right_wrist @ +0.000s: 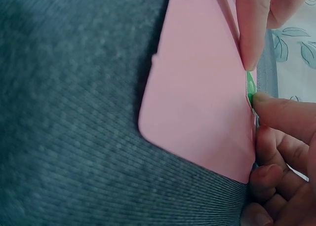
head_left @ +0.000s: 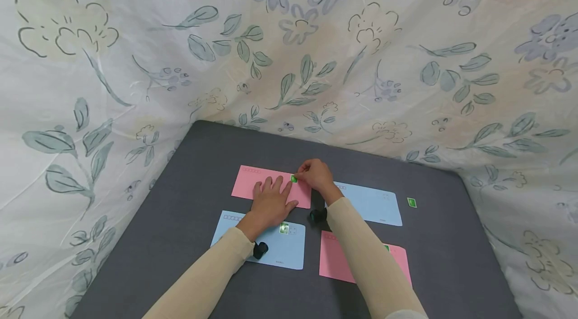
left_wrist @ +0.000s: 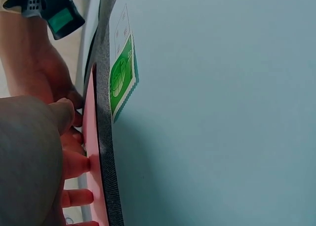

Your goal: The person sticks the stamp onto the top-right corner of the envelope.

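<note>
A pink envelope (head_left: pixel 245 183) lies at the back of the dark table, with a small green stamp (head_left: pixel 294 178) at its upper right corner. My left hand (head_left: pixel 269 203) rests on the envelope with its fingers spread. At the stamp's right edge, my right hand (head_left: pixel 317 175) pinches it between thumb and fingertip, the other fingers curled. In the right wrist view, the green stamp (right_wrist: pixel 250 85) lies between a left fingertip and the right hand's digit. Below my left wrist is a blue envelope (head_left: pixel 271 254) bearing a green stamp (left_wrist: pixel 122 78).
Another blue envelope (head_left: pixel 370 203) lies right of my right hand. Under the right forearm, a second pink envelope (head_left: pixel 334 259) is partly hidden, a stamp (head_left: pixel 387 248) showing beside the sleeve. One loose green stamp (head_left: pixel 412 202) lies on the table (head_left: pixel 451 249) at right. Floral cloth (head_left: pixel 298 73) hangs around the table.
</note>
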{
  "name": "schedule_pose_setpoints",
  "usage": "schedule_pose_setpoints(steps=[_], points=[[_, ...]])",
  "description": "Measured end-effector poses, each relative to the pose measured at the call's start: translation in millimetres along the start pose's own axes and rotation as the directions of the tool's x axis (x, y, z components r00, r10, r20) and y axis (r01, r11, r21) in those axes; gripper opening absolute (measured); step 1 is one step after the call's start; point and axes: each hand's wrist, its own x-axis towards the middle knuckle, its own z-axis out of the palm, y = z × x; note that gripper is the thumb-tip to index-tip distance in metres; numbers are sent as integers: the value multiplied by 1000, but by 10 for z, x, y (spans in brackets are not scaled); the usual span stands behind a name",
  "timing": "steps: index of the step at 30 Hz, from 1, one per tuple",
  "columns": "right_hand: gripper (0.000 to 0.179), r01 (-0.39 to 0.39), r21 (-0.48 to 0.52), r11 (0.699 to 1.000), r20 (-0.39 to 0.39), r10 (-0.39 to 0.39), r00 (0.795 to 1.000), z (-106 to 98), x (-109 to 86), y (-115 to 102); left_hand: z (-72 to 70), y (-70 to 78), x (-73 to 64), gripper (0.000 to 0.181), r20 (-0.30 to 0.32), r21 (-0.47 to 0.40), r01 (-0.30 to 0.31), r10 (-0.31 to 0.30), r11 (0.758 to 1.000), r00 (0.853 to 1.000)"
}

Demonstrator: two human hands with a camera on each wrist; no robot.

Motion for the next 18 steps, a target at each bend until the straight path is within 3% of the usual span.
schedule_pose_setpoints(steps=[18], points=[[17,-9,-2,1000,-2,9,1000,4,-21,-17,-9,1,-23,70,-7,-1,-3,3,1000,1000]])
